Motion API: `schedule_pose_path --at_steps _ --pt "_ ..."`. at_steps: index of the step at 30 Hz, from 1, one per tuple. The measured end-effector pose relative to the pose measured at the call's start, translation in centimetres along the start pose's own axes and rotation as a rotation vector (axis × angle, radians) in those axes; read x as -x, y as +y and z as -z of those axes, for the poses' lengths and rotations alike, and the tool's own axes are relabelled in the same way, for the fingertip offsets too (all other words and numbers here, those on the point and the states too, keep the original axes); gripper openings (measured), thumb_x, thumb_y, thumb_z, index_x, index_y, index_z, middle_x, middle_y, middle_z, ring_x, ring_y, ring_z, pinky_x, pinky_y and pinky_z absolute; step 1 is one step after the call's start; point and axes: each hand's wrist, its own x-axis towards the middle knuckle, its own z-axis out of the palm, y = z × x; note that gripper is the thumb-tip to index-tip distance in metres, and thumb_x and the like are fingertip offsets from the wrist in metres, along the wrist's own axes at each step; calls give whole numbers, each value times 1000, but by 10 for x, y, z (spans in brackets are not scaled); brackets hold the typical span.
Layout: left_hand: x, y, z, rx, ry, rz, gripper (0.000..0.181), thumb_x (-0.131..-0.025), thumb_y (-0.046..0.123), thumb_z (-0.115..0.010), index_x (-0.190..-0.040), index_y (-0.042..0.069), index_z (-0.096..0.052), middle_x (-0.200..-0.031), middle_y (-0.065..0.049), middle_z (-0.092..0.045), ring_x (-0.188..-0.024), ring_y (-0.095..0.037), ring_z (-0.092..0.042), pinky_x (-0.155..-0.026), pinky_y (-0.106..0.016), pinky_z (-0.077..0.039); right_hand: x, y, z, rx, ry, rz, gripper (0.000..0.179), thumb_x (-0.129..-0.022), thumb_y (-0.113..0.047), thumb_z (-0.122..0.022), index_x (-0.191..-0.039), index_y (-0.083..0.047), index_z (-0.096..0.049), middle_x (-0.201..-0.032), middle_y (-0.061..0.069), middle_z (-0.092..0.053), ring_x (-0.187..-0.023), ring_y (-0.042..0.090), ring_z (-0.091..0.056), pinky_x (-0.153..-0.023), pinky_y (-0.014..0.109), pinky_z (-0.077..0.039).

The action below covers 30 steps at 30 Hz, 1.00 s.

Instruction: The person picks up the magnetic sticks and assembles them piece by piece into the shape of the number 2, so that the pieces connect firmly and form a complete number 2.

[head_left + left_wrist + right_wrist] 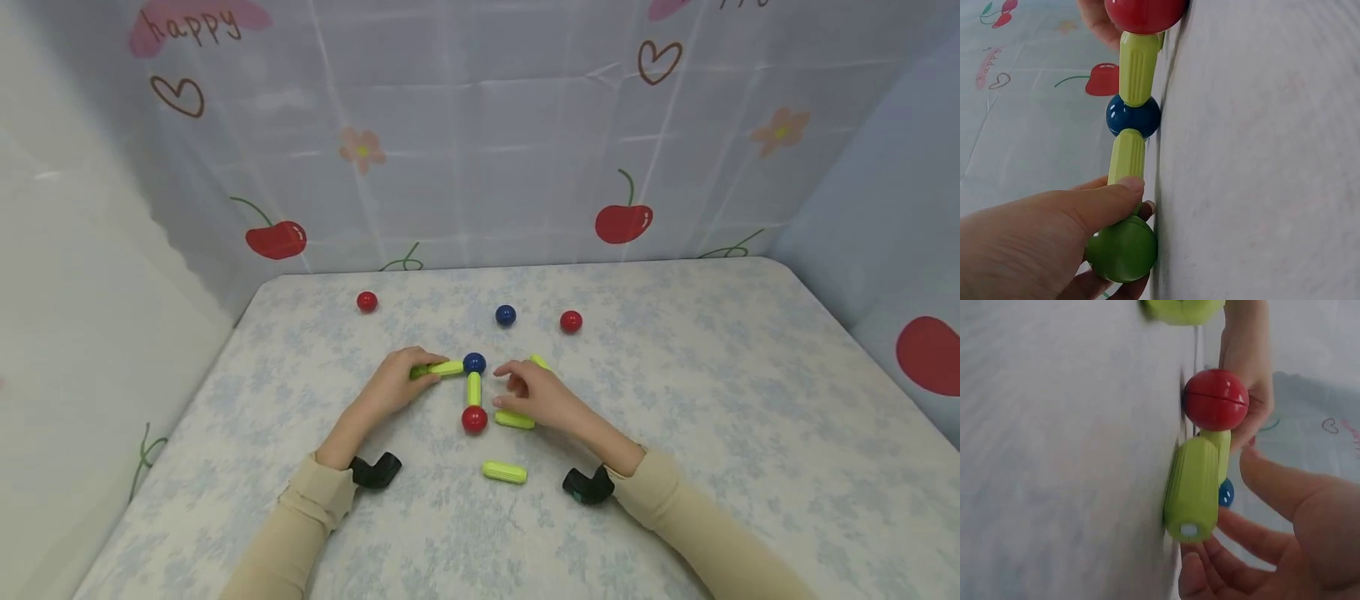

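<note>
A cherry-printed curtain (480,167) hangs behind the tabletop (420,525), which carries rods and balls. At its middle lies a joined piece: a held rod (447,368) meets a blue ball (474,363), from which a middle rod (474,389) runs back to a red ball (475,420) nearer the person. The left hand (397,382) pinches the held rod at its outer end, where a green ball (1124,250) sits within the fingers; that grip at the tip probably steadies the chain and leaves the blue ball uncovered. The right hand (542,395) holds nothing, thumb and fingers parted, over a loose rod (515,420) just beside the red ball; whether it touches the rod I cannot tell. That rod's end shows a silvery disc (1189,529), perhaps a magnet, which would explain the joints. A near rod (505,472) and a far rod (540,362), partly hidden, lie within easy reach, while a left ball (367,302), a back ball (506,316) and a right ball (571,322) sit farther off, seemingly out of the hands' way.
</note>
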Motion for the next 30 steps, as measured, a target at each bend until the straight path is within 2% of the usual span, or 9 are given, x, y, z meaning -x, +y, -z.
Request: schedule_pose_path --at_steps 2,5,9,12,15,17,19,23,30 --pt "-1 -1 1 -1 5 -3 28 -87 9 -68 -115 9 -68 -97 -4 -64 -86 -16 -56 -75 -35 -46 10 3 5 55 -46 44 36 -82 -20 -74 -112 -3 -62 -91 3 -54 -80 16 -50 -72 32 -45" --pt "-2 -3 2 4 5 -10 28 -87 9 -68 -115 8 -68 -96 -3 -64 -84 -16 -55 -73 -34 -45 20 6 10 118 -109 82 24 -80 -17 -77 -99 -7 -65 -88 -1 -53 -77 14 -50 -69 30 -45" --pt "-2 -5 3 21 -6 -21 28 -88 9 -67 -115 8 -68 -98 -4 -64 -84 -15 -55 -73 -33 -44 24 6 12 146 -91 125 11 -81 -10 -74 -89 -9 -66 -76 -7 -53 -66 9 -47 -59 26 -44" --pt "-2 -6 3 33 -16 -23 27 -88 10 -67 -116 8 -68 -99 -4 -64 -85 -16 -55 -73 -34 -45 22 1 10 101 -14 153 10 -81 -9 -74 -90 -8 -69 -76 -8 -57 -65 7 -49 -58 24 -45" --pt "-1 -6 4 29 -13 -25 28 -88 10 -67 -116 8 -68 -99 -4 -64 -86 -16 -55 -74 -34 -45 16 -10 3 40 68 195 14 -81 -10 -74 -94 -8 -70 -83 -6 -60 -69 8 -52 -60 25 -46" --pt "-1 -6 4 25 -5 -26 28 -88 9 -67 -115 8 -68 -98 -5 -64 -86 -17 -56 -74 -35 -45 10 -19 -5 3 96 219 15 -82 -13 -74 -96 -9 -70 -87 -5 -60 -68 8 -52 -58 25 -46" --pt "0 -7 4 24 -3 -31 28 -87 9 -68 -115 8 -68 -98 -5 -63 -85 -17 -56 -73 -34 -45 3 -27 -14 -18 93 228 15 -82 -14 -74 -97 -11 -70 -88 -5 -60 -63 8 -51 -53 24 -44" --pt "0 -8 2 37 -14 -46 28 -88 9 -67 -116 8 -68 -99 -5 -63 -84 -16 -56 -72 -33 -45 -7 -36 -31 -14 54 221 15 -83 -16 -74 -97 -14 -71 -78 -7 -60 -51 6 -46 -48 24 -40" --pt "1 -7 1 43 -9 -44 28 -88 8 -66 -116 7 -67 -99 -5 -63 -83 -16 -56 -70 -33 -44 -14 -36 -46 113 73 215 16 -81 -24 -75 -95 -18 -73 -79 -11 -65 -59 2 -52 -54 22 -43"
